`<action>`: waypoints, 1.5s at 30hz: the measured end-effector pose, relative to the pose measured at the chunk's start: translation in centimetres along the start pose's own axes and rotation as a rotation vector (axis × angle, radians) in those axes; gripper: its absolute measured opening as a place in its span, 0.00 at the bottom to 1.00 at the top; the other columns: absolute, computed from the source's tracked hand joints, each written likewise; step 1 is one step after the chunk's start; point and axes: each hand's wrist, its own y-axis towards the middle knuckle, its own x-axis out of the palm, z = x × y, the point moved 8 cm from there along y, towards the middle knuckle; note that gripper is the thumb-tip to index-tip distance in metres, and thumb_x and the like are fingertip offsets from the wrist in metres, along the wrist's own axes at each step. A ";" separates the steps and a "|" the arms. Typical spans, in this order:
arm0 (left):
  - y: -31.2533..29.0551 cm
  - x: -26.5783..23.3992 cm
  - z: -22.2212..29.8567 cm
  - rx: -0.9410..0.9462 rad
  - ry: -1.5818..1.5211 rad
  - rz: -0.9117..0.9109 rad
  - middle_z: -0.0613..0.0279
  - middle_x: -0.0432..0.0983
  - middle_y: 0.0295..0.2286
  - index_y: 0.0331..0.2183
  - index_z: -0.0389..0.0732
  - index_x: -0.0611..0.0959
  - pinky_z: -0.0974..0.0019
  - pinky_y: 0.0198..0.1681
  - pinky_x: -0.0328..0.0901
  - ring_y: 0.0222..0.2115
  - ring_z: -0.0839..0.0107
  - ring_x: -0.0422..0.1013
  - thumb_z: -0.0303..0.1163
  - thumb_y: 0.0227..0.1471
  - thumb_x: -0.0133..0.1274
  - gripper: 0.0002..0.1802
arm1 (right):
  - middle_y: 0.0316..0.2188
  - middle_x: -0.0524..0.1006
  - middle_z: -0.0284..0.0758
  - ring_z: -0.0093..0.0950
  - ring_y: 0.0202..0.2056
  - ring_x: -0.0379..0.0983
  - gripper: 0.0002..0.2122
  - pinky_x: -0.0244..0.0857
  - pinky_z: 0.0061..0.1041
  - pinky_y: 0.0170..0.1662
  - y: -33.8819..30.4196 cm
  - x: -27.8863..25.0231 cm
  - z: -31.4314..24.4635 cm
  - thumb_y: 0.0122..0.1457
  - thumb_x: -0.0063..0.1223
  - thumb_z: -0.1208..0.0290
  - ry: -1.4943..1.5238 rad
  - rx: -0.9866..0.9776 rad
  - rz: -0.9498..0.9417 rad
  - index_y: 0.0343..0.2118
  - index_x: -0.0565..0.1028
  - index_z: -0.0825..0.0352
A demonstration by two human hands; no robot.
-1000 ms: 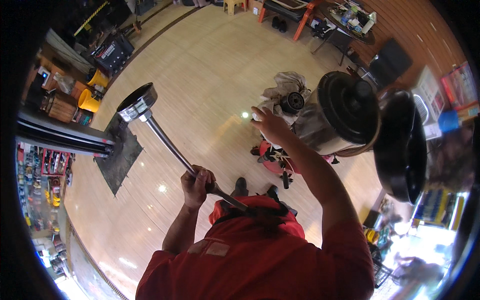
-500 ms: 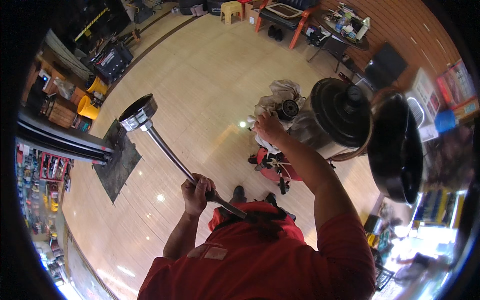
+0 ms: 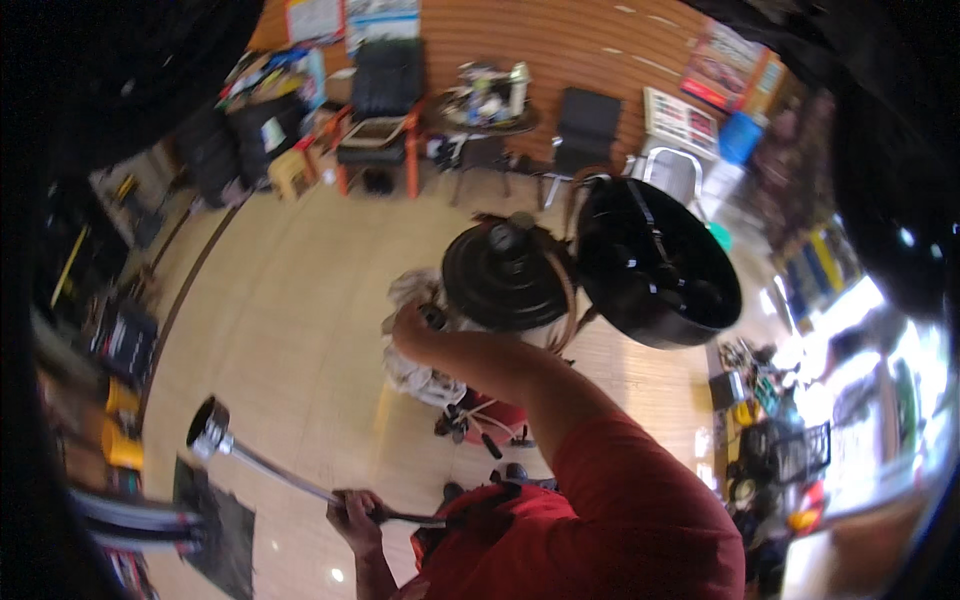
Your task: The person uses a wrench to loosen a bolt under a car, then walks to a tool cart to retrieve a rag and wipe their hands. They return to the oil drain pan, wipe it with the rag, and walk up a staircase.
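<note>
My left hand [image 3: 357, 520] is closed round the long metal bar of a cup-type oil filter wrench [image 3: 285, 476]. Its wide cup head [image 3: 211, 430] points out to the left, and the handle end reaches back toward my red shirt. My right arm stretches forward to a bunched pale rag [image 3: 425, 382] beside the drum. There my right hand [image 3: 411, 332] is against the rag, next to a small black oil filter [image 3: 432, 317]. Its fingers are blurred and partly hidden, so their grip does not show. The drum's round black lid [image 3: 505, 275] carries a gauge [image 3: 503, 236].
A big black drain pan [image 3: 655, 265] stands right of the drum; a red base [image 3: 495, 420] with hoses is below. Chairs [image 3: 585, 130] and a cluttered round table [image 3: 488, 115] line the back wall. A dark mat [image 3: 215, 530] lies at lower left, near a metal post [image 3: 135, 520].
My view has swung to the right and up, so the drum and pan appear further left. My left hand still holds the wrench; my right hand stays at the rag.
</note>
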 end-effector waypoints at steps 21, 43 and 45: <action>2.2 3.5 1.2 -0.012 -0.016 -0.156 0.66 0.60 0.11 0.21 0.41 0.66 0.69 0.15 0.61 0.11 0.72 0.62 0.31 0.54 0.45 0.12 | 0.38 0.75 0.38 0.31 0.40 0.72 0.19 0.67 0.29 0.45 -22.4 -6.3 5.5 0.54 0.50 0.65 2.909 -0.089 0.011 0.46 0.68 0.70; 0.9 23.2 3.2 0.242 0.080 -0.019 0.66 0.58 0.12 0.20 0.45 0.65 0.68 0.09 0.56 0.09 0.70 0.58 0.40 0.56 0.46 0.16 | 0.46 0.69 0.39 0.33 0.47 0.68 0.22 0.67 0.31 0.47 -59.5 12.3 44.6 0.50 0.53 0.75 2.501 -0.006 1.943 0.49 0.63 0.65; -0.6 24.9 2.4 0.230 0.087 -0.031 0.65 0.59 0.12 0.20 0.45 0.65 0.69 0.07 0.53 0.09 0.69 0.58 0.41 0.56 0.45 0.17 | 0.43 0.71 0.40 0.33 0.45 0.69 0.18 0.67 0.30 0.46 -58.8 10.8 46.8 0.53 0.50 0.69 2.737 -0.238 1.774 0.46 0.66 0.66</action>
